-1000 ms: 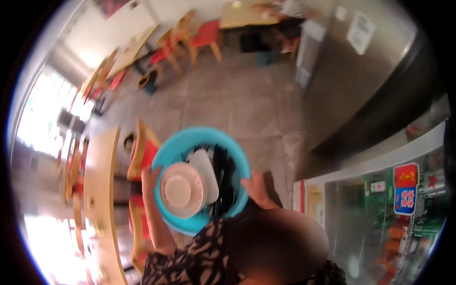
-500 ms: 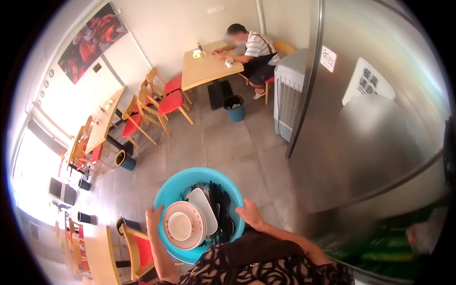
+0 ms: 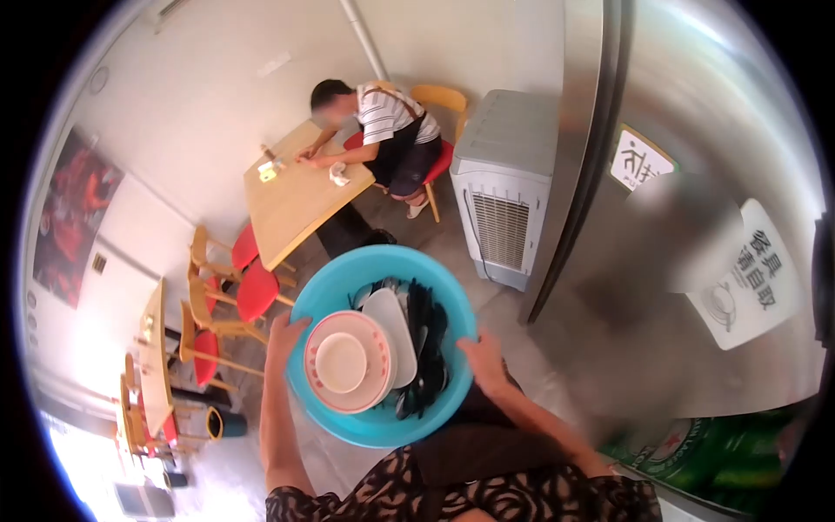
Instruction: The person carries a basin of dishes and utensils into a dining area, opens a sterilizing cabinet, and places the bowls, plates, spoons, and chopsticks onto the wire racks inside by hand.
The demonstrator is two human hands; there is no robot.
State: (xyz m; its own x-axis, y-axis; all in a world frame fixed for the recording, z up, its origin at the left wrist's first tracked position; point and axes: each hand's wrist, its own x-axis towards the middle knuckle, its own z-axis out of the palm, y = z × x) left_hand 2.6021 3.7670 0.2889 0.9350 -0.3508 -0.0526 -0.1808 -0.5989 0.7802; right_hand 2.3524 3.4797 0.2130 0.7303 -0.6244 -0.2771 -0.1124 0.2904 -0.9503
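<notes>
A turquoise plastic basin (image 3: 335,283) is held up in front of my body. My left hand (image 3: 285,333) grips its left rim and my right hand (image 3: 485,358) grips the right rim. Inside lie stacked round plates (image 3: 381,364) with a reddish patterned edge, topped by a small white bowl (image 3: 342,362). A white rectangular dish (image 3: 398,335) leans beside them. Black utensils (image 3: 426,348) are heaped along the right side, too tangled to tell each one apart.
A person (image 3: 396,122) sits at a wooden table (image 3: 300,200) ahead. A grey air cooler (image 3: 500,183) stands right of them, beside a large metal panel (image 3: 600,304). Red-seated chairs (image 3: 257,291) line the left; green packages (image 3: 696,448) lie low at right.
My view has turned to the right, so the table, seated person and chairs sit further left, and the air cooler looks closer. The basin stays in both hands and appears higher in view.
</notes>
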